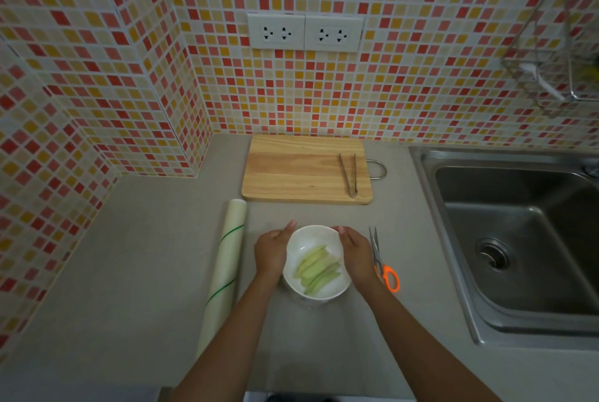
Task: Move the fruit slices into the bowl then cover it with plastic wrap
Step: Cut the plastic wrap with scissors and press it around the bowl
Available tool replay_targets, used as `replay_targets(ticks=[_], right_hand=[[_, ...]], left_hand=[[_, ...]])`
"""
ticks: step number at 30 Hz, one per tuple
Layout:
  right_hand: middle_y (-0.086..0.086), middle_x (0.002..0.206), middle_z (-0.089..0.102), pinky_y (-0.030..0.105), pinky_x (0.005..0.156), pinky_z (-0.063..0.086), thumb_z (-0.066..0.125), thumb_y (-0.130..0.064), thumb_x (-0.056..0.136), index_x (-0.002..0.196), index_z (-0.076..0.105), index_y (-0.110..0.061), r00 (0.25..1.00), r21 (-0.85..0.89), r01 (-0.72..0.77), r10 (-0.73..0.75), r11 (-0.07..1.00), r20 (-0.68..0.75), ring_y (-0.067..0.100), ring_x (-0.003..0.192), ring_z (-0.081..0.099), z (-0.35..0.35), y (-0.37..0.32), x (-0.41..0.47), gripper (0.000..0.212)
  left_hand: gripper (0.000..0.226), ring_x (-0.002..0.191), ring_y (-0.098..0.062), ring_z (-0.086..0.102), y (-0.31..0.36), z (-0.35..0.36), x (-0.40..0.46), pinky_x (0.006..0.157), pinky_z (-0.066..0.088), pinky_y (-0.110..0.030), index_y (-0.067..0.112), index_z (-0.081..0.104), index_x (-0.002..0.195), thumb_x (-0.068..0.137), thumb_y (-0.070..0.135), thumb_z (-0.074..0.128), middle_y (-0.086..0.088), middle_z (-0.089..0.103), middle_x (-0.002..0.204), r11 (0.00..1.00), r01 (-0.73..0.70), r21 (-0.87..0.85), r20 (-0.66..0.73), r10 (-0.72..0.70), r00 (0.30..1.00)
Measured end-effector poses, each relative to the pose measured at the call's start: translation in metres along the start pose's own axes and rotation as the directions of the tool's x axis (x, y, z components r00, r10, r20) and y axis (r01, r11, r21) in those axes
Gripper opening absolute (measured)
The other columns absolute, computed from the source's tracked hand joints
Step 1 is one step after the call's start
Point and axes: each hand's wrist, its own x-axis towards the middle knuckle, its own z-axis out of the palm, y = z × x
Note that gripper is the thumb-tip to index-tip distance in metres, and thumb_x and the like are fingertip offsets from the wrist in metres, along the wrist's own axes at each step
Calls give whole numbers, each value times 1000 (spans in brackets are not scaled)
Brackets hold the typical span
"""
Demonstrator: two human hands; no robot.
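The white bowl point(316, 260) stands on the grey counter point(129, 272), and all places here are given from this bowl. Just to its right lie scissors point(382, 264) with orange handles, their blades pointing away from the person. To its left lies the roll of plastic wrap point(223, 267), with its long axis running from near to far, a little tilted. Behind the bowl is a wooden cutting board point(301, 171), and metal tongs point(348, 178) lie on the right part of this board. Further to the right of the bowl is a steel sink point(518, 239). Inside the bowl are the pale green fruit slices point(319, 268); their long axes run diagonally, from near left to far right. The left hand point(272, 251) and the right hand point(355, 254) are cupped against the two sides of the bowl, fingers curved around its wall. A thin clear film seems to lie around the bowl, but I cannot tell this for sure. The wall point(97, 61) behind has small red, orange and cream tiles and two white sockets point(304, 32).
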Motion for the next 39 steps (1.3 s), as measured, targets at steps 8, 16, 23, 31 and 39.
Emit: replay_targets(ticks=[8, 16, 23, 31, 39], right_hand=[[12, 88, 71, 37, 81, 51, 45, -9, 97, 91, 72, -3, 1000, 28, -13, 14, 1000, -25, 21, 84, 64, -1, -5, -5, 28], [8, 86, 72, 31, 77, 49, 46, -7, 94, 89, 72, -7, 997, 3, -43, 43, 999, -68, 21, 85, 65, 2, -8, -5, 27], [8, 84, 72, 36, 78, 52, 47, -6, 92, 86, 72, -8, 995, 31, -61, 63, 998, -75, 22, 84, 65, 4, -8, -7, 26], [19, 95, 71, 39, 83, 51, 42, -3, 95, 93, 71, 0, 989, 141, -91, 105, 986, -99, 29, 91, 64, 7, -16, -18, 29], [8, 101, 72, 9, 75, 47, 47, -14, 98, 102, 71, -3, 999, 72, -34, 35, 997, -15, 15, 93, 64, -3, -29, -12, 27]], left_hand=[[39, 61, -19, 50, 2, -4, -3, 50, 40, -24, 6, 57, 67, 88, 38, 64, -11, 54, 66, 970, 140, -196, 70, -129, 989], [48, 60, -18, 45, -2, -7, -14, 60, 37, -31, 14, 45, 53, 96, 35, 52, -1, 50, 56, 987, 59, -146, 25, -56, 998], [13, 73, -20, 59, -5, -18, -16, 71, 48, -35, 6, 60, 75, 84, 11, 68, -9, 66, 78, 991, -124, -50, -2, 124, 992], [20, 89, -26, 63, -7, -27, -31, 83, 50, -39, 4, 67, 99, 94, 4, 47, -12, 69, 95, 952, -302, 39, -287, 301, 909], [39, 121, -13, 56, -4, 5, -53, 105, 41, -28, 13, 57, 132, 103, 25, 34, 0, 62, 129, 944, -330, -7, -136, 326, 935]])
